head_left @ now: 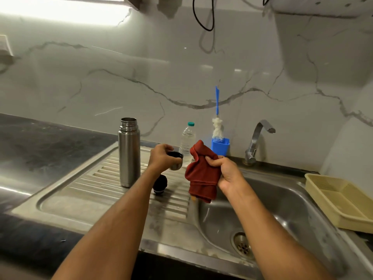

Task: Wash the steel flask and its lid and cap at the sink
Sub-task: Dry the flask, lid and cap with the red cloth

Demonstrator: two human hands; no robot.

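The steel flask (129, 152) stands upright and uncapped on the ribbed draining board (96, 178). My left hand (160, 157) grips a small steel cap (176, 160), its dark opening tilted up, just right of the flask. A black lid (160, 183) lies on the draining board under my left wrist. My right hand (226, 170) holds a red cloth (201, 174) bunched up, hanging over the left edge of the sink basin (282, 209). Cloth and cap are close together but apart.
A tap (259, 138) rises behind the basin. A clear plastic bottle (187, 140) and a blue holder (220, 146) with a bottle brush (217, 126) stand against the marble wall. A beige plastic tray (339, 201) sits at the sink's right. Dark counter (40, 142) lies left.
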